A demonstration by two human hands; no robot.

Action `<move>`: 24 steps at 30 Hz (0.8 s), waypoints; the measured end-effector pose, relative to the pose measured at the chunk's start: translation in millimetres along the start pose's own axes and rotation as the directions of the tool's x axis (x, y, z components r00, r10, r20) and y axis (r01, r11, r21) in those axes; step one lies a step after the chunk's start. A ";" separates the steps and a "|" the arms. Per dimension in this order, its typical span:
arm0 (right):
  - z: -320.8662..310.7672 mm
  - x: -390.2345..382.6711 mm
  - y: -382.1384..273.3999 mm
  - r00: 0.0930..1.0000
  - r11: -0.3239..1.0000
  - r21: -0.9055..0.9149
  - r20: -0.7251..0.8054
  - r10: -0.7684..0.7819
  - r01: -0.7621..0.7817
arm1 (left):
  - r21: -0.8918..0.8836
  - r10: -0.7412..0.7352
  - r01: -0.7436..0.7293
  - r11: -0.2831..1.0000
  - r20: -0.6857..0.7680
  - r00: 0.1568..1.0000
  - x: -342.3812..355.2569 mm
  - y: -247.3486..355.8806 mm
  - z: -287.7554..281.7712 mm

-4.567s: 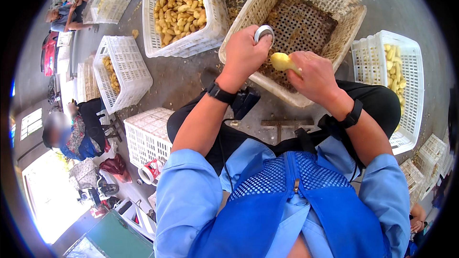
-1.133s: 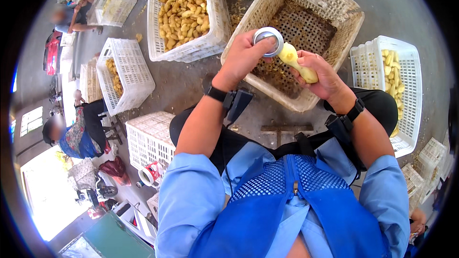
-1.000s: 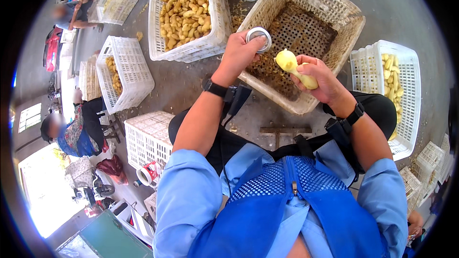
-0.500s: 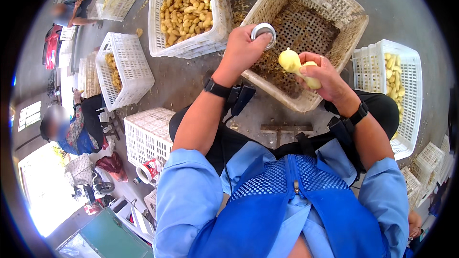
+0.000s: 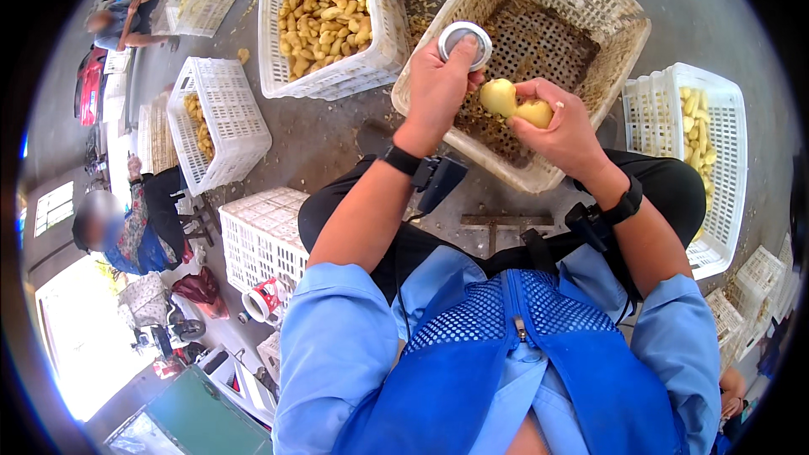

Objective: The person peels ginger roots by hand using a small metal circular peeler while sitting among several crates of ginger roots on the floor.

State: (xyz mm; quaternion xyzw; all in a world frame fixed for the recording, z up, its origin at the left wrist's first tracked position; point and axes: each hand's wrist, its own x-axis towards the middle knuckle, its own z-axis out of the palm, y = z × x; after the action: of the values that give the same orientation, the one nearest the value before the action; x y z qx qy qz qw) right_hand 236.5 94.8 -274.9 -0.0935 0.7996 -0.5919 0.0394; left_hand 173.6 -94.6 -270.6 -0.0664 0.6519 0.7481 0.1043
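Note:
My left hand is closed round a shallow, round metal lid with a raised rim, thumb pressed on its inner face. My right hand grips a knobbly, pale yellow piece of ginger, peeled-looking, one lobe pointing toward the left hand. The lid and the ginger are close but apart. Both hands are over the near part of a dirty, cream plastic crate, whose perforated bottom carries brown scraps.
A white crate full of brownish ginger stands at front left. On the right, another white crate holds paler ginger. An upturned-looking crate sits by my left knee. Two people are seated farther left, near more crates.
The ginger has turned in my right hand and moved slightly left. My left hand has shifted right and tilted the lid, bringing the two hands nearer each other.

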 end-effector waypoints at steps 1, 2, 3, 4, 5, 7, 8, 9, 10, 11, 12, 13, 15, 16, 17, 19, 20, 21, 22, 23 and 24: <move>0.8 -1.6 -3.4 0.997 0.997 0.019 0.025 0.068 -0.069 | -0.045 -0.016 0.015 0.999 -0.029 0.999 1.1 -6.6 5.7; 2.4 -0.5 -5.3 0.997 0.997 0.022 0.035 0.070 -0.071 | -0.090 -0.033 0.028 0.996 -0.058 0.998 1.9 -12.6 9.8; 3.1 -0.2 -6.1 0.996 0.997 0.024 0.040 0.076 -0.077 | -0.106 -0.030 0.026 0.994 -0.042 0.999 -0.4 -15.8 15.0; 3.1 -0.3 -5.9 0.996 0.996 0.026 0.046 0.082 -0.083 | -0.122 -0.037 0.033 0.992 -0.030 0.999 -0.1 -21.0 17.7; 3.1 -0.6 -2.4 0.981 0.971 0.150 0.081 0.174 -0.184 | -0.138 -0.044 0.041 0.990 -0.019 0.999 0.7 -27.1 19.1; 3.4 0.6 3.7 0.928 0.847 0.380 0.173 0.331 -0.373 | -0.164 -0.037 0.033 0.986 -0.020 0.999 2.5 -29.5 22.0; 1.7 0.0 4.9 0.902 0.794 0.428 0.211 0.378 -0.432 | -0.153 -0.026 0.026 0.988 0.000 1.000 3.8 -30.0 21.8; -0.7 0.5 2.4 0.872 0.734 0.471 0.254 0.419 -0.490 | -0.143 -0.015 0.017 0.990 0.016 1.000 4.9 -29.2 20.3; -2.9 1.0 -0.1 0.838 0.667 0.509 0.300 0.455 -0.544 | -0.132 -0.005 0.009 0.991 0.032 0.999 5.4 -28.4 18.6; -3.9 1.5 -3.0 0.833 0.661 0.507 0.318 0.453 -0.553 | -0.088 0.020 -0.018 0.996 0.021 1.000 4.6 -28.1 17.4; -5.3 2.0 -5.7 0.828 0.656 0.506 0.331 0.452 -0.561 | -0.045 0.044 -0.043 0.998 0.016 0.999 2.4 -22.2 20.1; -6.0 2.2 -7.5 0.823 0.650 0.505 0.345 0.452 -0.569 | -0.001 0.069 -0.069 0.998 0.012 0.998 -0.2 -17.0 22.0; -5.2 1.9 -8.9 0.825 0.691 0.451 0.315 0.468 -0.564 | 0.149 0.212 -0.219 0.964 0.060 0.975 -5.1 -11.5 21.2; -4.7 1.5 -9.5 0.827 0.710 0.425 0.299 0.476 -0.562 | 0.220 0.280 -0.293 0.930 0.093 0.956 -8.1 -8.4 19.5; -4.6 1.9 -10.3 0.829 0.718 0.415 0.282 0.482 -0.559 | 0.303 0.307 -0.333 0.893 0.132 0.942 -11.6 -4.5 16.2; -6.0 3.7 -11.1 0.833 0.735 0.392 0.248 0.495 -0.554 | 0.391 0.432 -0.509 0.767 0.271 0.860 -14.9 -0.4 10.9; -6.9 3.2 -8.3 0.838 0.746 0.383 0.222 0.498 -0.545 | 0.419 0.482 -0.591 0.690 0.343 0.806 -16.6 1.0 9.7; -6.6 2.9 -5.3 0.844 0.759 0.372 0.201 0.496 -0.535 | 0.459 0.451 -0.548 0.699 0.312 0.836 -21.5 5.7 9.1; -6.7 2.0 -3.6 0.850 0.771 0.360 0.180 0.495 -0.525 | 0.524 0.410 -0.493 0.694 0.274 0.870 -18.1 3.6 2.6; -7.4 0.6 -3.3 0.851 0.781 0.338 0.182 0.493 -0.525 | 0.585 0.371 -0.434 0.685 0.233 0.899 -9.2 -3.6 -9.2; -6.8 0.3 -4.5 0.852 0.792 0.314 0.186 0.489 -0.523 | 0.643 0.335 -0.372 0.670 0.185 0.924 0.7 -10.7 -23.9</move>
State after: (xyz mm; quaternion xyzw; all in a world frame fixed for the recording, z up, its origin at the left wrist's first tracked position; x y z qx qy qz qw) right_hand 235.6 99.9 -268.6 0.1046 0.6729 -0.6882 0.2505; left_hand 174.7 -116.8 -284.5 0.1219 0.8729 0.4724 -0.0089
